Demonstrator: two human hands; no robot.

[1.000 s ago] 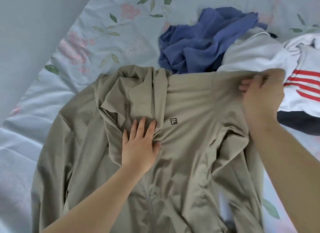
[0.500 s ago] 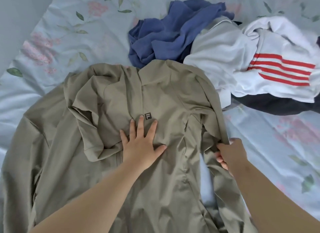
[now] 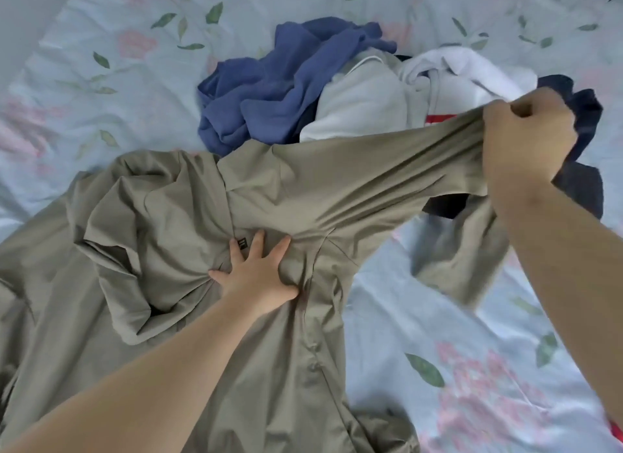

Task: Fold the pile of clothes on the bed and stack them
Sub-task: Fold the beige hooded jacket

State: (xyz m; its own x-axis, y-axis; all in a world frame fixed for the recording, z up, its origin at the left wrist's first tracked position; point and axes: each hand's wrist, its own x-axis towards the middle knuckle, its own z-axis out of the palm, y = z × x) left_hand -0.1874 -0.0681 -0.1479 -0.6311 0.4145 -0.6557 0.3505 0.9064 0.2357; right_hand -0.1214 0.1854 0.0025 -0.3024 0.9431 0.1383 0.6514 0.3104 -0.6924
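A khaki jacket (image 3: 175,236) lies spread over the bed, its hood bunched at the upper left. My left hand (image 3: 258,272) presses flat on the jacket's chest, fingers spread beside the small dark logo. My right hand (image 3: 526,138) grips the jacket's right sleeve (image 3: 387,169) and holds it stretched out and lifted to the right, the cuff end hanging below my wrist. Behind the jacket lies a pile: a crumpled blue garment (image 3: 286,88), a white garment (image 3: 367,105) with a red stripe, and a dark navy piece (image 3: 583,182) partly hidden by my right hand.
The bed carries a pale blue sheet (image 3: 472,368) printed with pink flowers and green leaves. Bare sheet shows to the right of the jacket and at the upper left. A grey wall or surface edges the top left corner.
My right hand took hold of the sleeve by the jacket's right side and pulled it up and out to the right. My left hand stayed pressed on the chest.
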